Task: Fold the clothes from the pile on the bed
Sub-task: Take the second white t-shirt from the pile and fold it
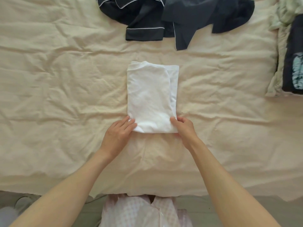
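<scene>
Both hands held the near end of a folded white garment [151, 97] on the bed; the left hand [118, 131] had its grip on the near left corner, fingers straight and close together over the cloth, the thumb hidden beneath the edge; the right hand [183, 127] had its grip on the near right corner, thumb on top and fingers curled under, pinching the fabric. Between the two hands the white garment lay as a tidy upright rectangle, running away from the person over the cream, creased bedspread [57, 89]; a rounded fold showed along its right side. Well beyond the hands, at the far edge of the bed, a heap of dark navy clothes with white piping [164, 18] lay unfolded. Far off to the right of the right hand, a dark folded item with a pale blue print [293, 63] rested on a pale green cloth [282, 15].
</scene>
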A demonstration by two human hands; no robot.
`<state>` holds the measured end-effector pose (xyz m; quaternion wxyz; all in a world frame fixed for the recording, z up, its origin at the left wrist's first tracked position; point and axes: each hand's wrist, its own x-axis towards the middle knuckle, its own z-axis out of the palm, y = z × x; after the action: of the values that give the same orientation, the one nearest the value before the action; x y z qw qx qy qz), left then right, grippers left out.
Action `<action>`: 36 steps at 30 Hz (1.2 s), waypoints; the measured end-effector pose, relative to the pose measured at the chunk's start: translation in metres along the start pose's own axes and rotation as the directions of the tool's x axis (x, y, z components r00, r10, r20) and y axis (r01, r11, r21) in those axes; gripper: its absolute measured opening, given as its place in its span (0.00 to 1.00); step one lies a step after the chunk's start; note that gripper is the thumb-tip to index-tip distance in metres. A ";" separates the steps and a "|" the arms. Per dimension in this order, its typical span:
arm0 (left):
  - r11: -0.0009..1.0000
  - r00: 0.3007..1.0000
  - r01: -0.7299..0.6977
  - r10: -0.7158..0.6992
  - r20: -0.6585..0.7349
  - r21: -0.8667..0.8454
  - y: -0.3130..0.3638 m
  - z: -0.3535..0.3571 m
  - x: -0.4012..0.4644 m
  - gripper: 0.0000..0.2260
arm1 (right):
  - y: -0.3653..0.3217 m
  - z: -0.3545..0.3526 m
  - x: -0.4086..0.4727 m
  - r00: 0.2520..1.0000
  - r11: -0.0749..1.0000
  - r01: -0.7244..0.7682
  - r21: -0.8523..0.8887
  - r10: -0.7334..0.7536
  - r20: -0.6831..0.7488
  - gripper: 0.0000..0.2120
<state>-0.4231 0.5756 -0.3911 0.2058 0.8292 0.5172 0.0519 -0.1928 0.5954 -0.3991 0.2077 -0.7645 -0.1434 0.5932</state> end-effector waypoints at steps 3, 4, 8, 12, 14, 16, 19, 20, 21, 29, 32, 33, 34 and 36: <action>0.999 1.000 0.000 0.000 -0.009 -0.044 0.006 -0.015 -0.002 0.12 | 0.000 -0.004 -0.012 0.991 0.992 -0.119 0.046 0.116 0.060 0.04; 0.997 1.000 0.020 -0.020 0.002 -0.076 0.010 -0.020 -0.005 0.10 | 0.002 -0.005 -0.018 0.987 0.986 -0.153 0.071 0.148 0.067 0.04; 0.949 0.968 0.185 -0.132 0.213 -0.253 0.025 -0.034 -0.033 0.08 | 0.020 -0.021 -0.056 0.926 0.905 -0.369 0.212 0.338 0.169 0.05; 0.886 0.963 0.226 -0.142 0.227 -0.405 0.030 -0.051 -0.042 0.10 | 0.023 -0.033 -0.080 0.929 0.889 -0.366 0.275 0.334 0.158 0.09; 0.858 0.968 0.241 -0.183 0.169 -0.453 0.024 -0.061 -0.025 0.11 | 0.005 -0.030 -0.078 0.954 0.900 -0.298 0.318 0.269 0.133 0.08; 0.842 0.962 0.268 -0.264 0.075 -0.468 0.014 -0.064 0.003 0.11 | -0.021 -0.023 -0.069 0.982 0.929 -0.186 0.320 0.172 0.074 0.10; 0.802 0.904 0.357 -0.427 -0.042 -0.479 -0.003 -0.059 0.044 0.15 | -0.055 -0.011 -0.051 0.992 0.982 0.081 0.171 -0.063 -0.111 0.08; 0.786 0.881 0.395 -0.471 -0.047 -0.476 -0.006 -0.056 0.052 0.17 | -0.061 -0.006 -0.047 0.976 0.979 0.165 0.117 -0.145 -0.164 0.06; 0.784 0.865 0.417 -0.498 -0.064 -0.459 -0.007 -0.053 0.056 0.18 | -0.063 -0.001 -0.045 0.949 0.965 0.255 0.059 -0.238 -0.209 0.05; 0.764 0.820 0.472 -0.564 -0.099 -0.439 0.023 -0.005 0.031 0.17 | -0.016 0.023 -0.026 0.805 0.790 0.464 -0.400 -0.565 -0.181 0.21; 0.193 0.541 0.661 -0.792 0.283 -0.725 0.011 0.000 0.039 0.12 | -0.027 0.011 -0.007 0.963 0.959 0.204 -0.198 -0.232 -0.134 0.30; 0.126 0.548 0.645 -0.763 0.342 -0.754 0.008 0.003 0.038 0.09 | -0.027 0.008 -0.006 0.971 0.961 0.197 -0.194 -0.218 -0.094 0.29; 0.123 0.568 0.632 -0.745 0.350 -0.765 0.006 0.003 0.036 0.07 | -0.026 0.008 -0.009 0.970 0.954 0.213 -0.208 -0.232 -0.069 0.26; 0.188 0.600 0.606 -0.746 0.289 -0.773 0.006 0.001 0.029 0.07 | -0.023 0.009 -0.017 0.961 0.946 0.244 -0.212 -0.266 -0.079 0.21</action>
<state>-0.4047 0.5988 -0.3932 0.5228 0.3091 0.7540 0.2503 -0.2056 0.6085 -0.3753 0.2121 -0.7871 -0.2888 0.5021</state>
